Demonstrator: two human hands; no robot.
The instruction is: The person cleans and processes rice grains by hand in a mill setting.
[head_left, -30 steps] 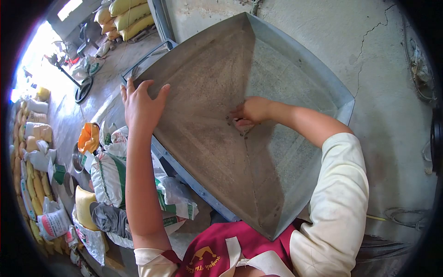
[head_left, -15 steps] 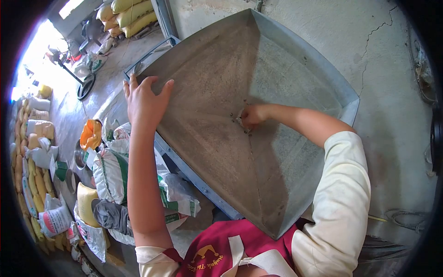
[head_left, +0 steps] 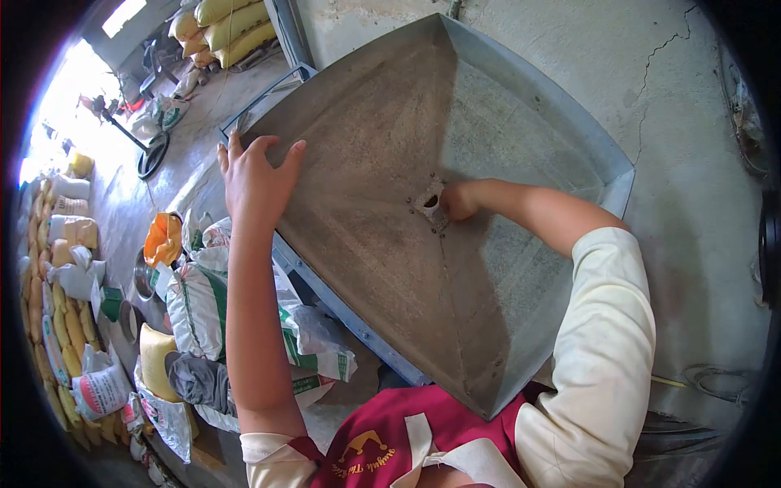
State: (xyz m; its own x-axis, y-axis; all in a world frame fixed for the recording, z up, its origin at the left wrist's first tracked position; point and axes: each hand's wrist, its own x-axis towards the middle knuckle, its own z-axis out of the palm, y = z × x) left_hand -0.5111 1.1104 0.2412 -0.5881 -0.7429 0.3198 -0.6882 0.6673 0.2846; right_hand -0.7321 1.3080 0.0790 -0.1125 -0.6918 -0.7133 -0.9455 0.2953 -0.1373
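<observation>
A large square metal hopper (head_left: 358, 236) with sloping sides fills the middle of the head view. Its four sides run down to a small round outlet (head_left: 432, 200) with several bolts around it. My right hand (head_left: 461, 200) is just right of the outlet, touching the hopper near it. Its fingers are curled and closed; their tips and anything in them are hidden. My left hand (head_left: 259, 179) rests at the hopper's left rim with the fingers spread and the thumb apart.
Left of the hopper lie white and green sacks (head_left: 195, 305), an orange bag (head_left: 163, 240) and a grey cloth (head_left: 199, 381). Yellow sacks (head_left: 228, 32) are stacked at the back left. A cracked wall (head_left: 569, 41) stands behind, and a coiled cable (head_left: 716, 382) lies at the right.
My right hand has moved a little to the right, off the outlet, so the hole now shows. My left hand stays at the rim.
</observation>
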